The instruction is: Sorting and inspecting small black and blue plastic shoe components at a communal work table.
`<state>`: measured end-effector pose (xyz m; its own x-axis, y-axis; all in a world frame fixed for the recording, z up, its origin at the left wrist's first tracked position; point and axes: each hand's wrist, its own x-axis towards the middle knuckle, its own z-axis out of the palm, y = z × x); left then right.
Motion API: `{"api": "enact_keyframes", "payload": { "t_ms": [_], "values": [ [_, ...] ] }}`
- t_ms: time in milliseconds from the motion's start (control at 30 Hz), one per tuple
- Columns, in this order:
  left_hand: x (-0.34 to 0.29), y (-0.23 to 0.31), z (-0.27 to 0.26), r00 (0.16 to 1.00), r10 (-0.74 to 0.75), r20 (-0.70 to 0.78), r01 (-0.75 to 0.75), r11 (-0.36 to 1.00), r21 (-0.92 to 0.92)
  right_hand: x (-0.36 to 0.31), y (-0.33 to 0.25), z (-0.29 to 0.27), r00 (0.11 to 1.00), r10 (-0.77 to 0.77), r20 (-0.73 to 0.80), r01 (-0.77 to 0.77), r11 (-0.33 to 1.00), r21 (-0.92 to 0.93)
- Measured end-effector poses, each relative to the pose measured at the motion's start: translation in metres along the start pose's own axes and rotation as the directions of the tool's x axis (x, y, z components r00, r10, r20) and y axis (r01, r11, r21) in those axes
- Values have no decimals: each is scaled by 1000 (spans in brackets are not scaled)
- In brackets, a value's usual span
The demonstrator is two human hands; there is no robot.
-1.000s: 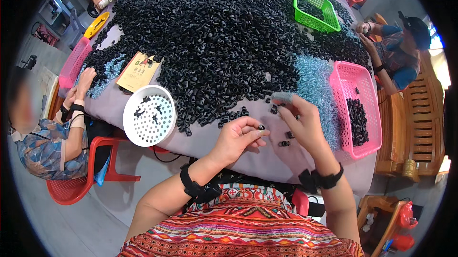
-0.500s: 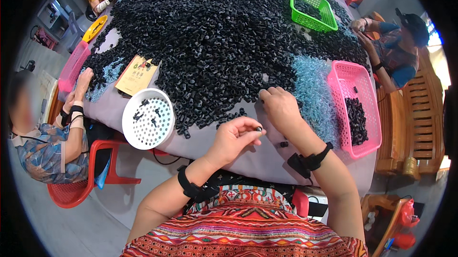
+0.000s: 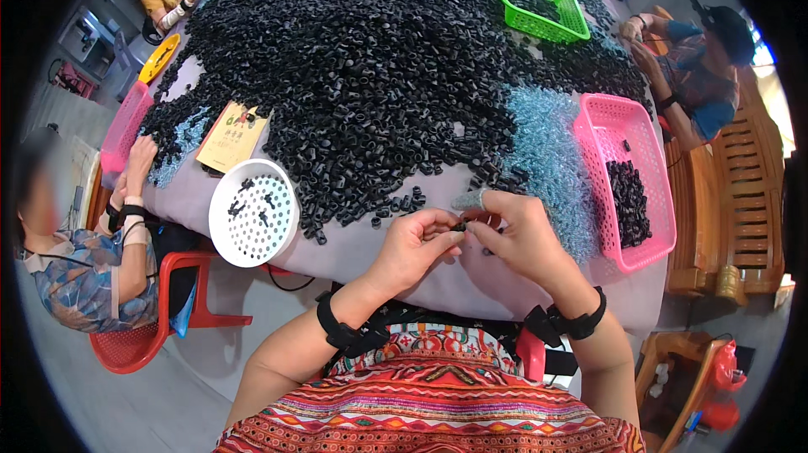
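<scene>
Two hands meet at the near edge of the tablecloth [image 3: 337, 258], the centre of this clock. The left hand [image 3: 408, 247] pinches one small black piece [image 3: 459, 227] between thumb and forefinger. The right hand [image 3: 526, 234] is curled, thumb and fingertips close against that piece; I cannot tell whether they grip it too.

One big pile [image 3: 370, 91] of similar pieces, too many to count, spreads toward 11 o'clock. One heap of clear bits [image 3: 551, 175] lies at 2.

Three plastic baskets show: a pink basket [image 3: 641, 135] just before 3, holding a black heap, a green basket [image 3: 547, 28] near 1, and another pink one [image 3: 126, 129] between 9 and 10. One white colander [image 3: 244, 243] with about four black clumps stands at 9; one booklet [image 3: 229, 143] lies near 10, one yellow dish [image 3: 151, 73] farther out at 10.
</scene>
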<state>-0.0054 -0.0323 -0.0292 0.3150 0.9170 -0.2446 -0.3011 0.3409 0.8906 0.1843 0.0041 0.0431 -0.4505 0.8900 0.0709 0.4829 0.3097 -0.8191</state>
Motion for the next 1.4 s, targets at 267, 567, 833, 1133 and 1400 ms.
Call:
{"api": "enact_keyframes", "payload": {
  "t_ms": [267,567,833,1133,1400],
  "values": [
    [1,-3,5,999,50,5,-50,996,68,-8,1,-5,999,-28,-27,29,999,34],
    [-2,0,6,999,19,27,-23,988,153,-5,0,-2,991,-126,49,134,968,-212],
    [1,-6,9,999,-44,4,44,998,-52,-11,3,14,971,-239,-19,222,925,-308],
    [5,-2,18,1000,-24,-20,19,981,-194,-22,13,24,986,-157,-60,108,864,-491],
    [5,0,8,978,-140,156,120,984,133,-21,20,32,957,-268,-113,147,780,-608]
  ]
}}
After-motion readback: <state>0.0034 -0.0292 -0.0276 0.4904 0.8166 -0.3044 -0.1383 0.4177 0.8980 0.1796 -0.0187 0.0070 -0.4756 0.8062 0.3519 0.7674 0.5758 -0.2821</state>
